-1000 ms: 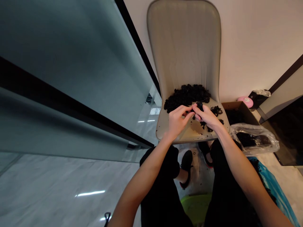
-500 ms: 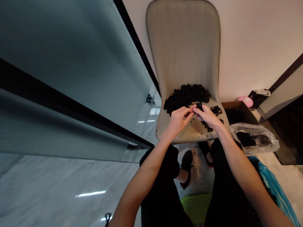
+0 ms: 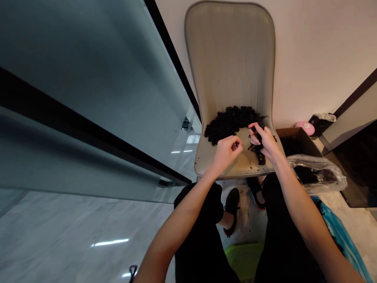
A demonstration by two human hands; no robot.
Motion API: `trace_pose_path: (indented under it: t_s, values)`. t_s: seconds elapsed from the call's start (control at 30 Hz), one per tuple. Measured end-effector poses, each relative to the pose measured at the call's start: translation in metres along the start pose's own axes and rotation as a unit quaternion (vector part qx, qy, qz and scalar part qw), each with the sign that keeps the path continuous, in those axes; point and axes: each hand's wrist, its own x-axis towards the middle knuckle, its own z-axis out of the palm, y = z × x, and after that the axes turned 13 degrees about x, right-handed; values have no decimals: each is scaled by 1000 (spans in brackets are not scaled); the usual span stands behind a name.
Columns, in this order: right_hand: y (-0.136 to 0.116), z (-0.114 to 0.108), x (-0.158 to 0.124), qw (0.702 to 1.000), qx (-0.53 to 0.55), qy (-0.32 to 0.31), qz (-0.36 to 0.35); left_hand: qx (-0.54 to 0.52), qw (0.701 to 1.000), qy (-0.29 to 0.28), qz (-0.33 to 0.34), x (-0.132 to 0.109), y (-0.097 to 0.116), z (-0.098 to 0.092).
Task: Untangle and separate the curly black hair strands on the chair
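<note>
Hair (image 3: 259, 151), black and curly, is gripped as a loose clump by the right hand (image 3: 263, 140), whose fingers are curled closed around the strands, and its lower end trails onto the seat of a beige chair (image 3: 229, 59). A small dark tuft (image 3: 235, 145) is pinched between the thumb and fingertips of the left hand (image 3: 226, 154); it is almost hidden by them, so its shape cannot be made out. The two hands are near each other, not touching. Behind them, one heaped pile of curly hair (image 3: 231, 124) lies at the foot of the chair back, and scattered dark bits (image 3: 250, 171) are strewn along the front edge of the seat.

Below that edge, two black shoes (image 3: 232, 210) are partly hidden by the seat and by black trousers (image 3: 203, 243). A green tub (image 3: 244, 261) is cut off by the frame, as is a blue plastic bag (image 3: 338, 236). Right of the chair stand one cardboard box (image 3: 294, 137), its dark contents hard to make out, one clear plastic bag (image 3: 316, 173) of dark hair, and one pink round object (image 3: 305, 127). A glass panel (image 3: 88, 98) runs along the left side.
</note>
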Motion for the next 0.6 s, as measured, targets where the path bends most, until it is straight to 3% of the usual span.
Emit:
trace_pose_path:
  t_s: [0.17,0.3,0.43,0.6]
  values:
    - [2,1,0,1000,9,-12,-11,-21,998,-15,-61,5,-19,4]
    - [4,1,1,1000,-13,-3,-12,-13,994,-26,-102,11,-53,17]
    - [10,-1,4,997,-66,45,-20,45,981,-115,-151,14,-82,31]
    - [20,-7,11,986,-108,121,-39,42,974,-185,-125,14,-82,49]
